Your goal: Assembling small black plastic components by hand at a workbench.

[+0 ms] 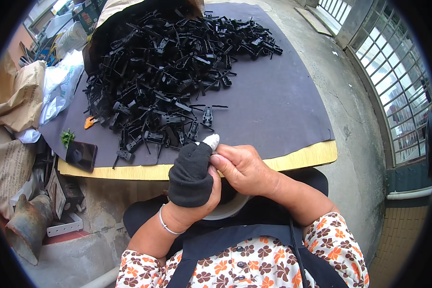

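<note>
Fingers (pixel 229 152) of the right hand (pixel 247 168) pinched closed, thumb beneath index, close against the left hand (pixel 197 177); anything between them hidden; right forearm slanting in from the lower right, back of the hand facing up; left hand curled, thumb side turned inward, wrapped in black cloth (pixel 189 161), one white-covered fingertip (pixel 211 140) pointing away toward the heap; left grip hidden by the cloth, impossible to tell; silvery bracelet (pixel 164 222) around the left wrist; both hands at the near edge of the desk (pixel 297 154), above a pale bowl (pixel 218 214); black plastic parts (pixel 173 72) heaped on the desk's far and left portions; dark phone (pixel 81 154) at the near left.
</note>
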Tool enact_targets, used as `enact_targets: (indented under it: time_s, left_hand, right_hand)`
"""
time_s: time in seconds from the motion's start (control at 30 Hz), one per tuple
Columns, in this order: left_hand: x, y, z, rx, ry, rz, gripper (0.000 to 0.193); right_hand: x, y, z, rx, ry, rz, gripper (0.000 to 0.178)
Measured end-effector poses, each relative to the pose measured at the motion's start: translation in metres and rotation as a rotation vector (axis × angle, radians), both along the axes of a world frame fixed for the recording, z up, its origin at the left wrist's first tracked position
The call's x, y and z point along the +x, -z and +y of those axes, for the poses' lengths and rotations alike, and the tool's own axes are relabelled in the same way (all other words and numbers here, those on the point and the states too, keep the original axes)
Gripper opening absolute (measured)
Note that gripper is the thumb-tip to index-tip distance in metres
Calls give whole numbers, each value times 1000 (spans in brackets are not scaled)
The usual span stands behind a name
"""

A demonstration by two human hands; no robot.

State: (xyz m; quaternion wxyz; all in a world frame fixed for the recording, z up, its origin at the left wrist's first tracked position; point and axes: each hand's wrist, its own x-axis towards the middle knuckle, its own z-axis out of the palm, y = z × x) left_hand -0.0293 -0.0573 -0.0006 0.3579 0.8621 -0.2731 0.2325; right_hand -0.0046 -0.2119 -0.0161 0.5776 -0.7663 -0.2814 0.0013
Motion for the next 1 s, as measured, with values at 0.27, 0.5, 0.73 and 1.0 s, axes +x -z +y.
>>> enact_targets:
  time_s: [0.27, 0.5, 0.73, 1.0]
  left_hand:
    - [5, 8, 2, -114, 10, 130, 37]
    - [7, 7, 3, -26, 12, 45, 38]
    - [8, -4, 19, -681, 169, 788, 38]
    - [14, 4, 19, -702, 193, 773, 45]
  right_hand:
    - [0, -8, 1, -59, 9, 122, 21]
    - [0, -2, 2, 17, 31, 102, 21]
    - [12, -8, -19, -302, -15, -101, 13]
    - [18, -12, -19, -96, 17, -303, 9]
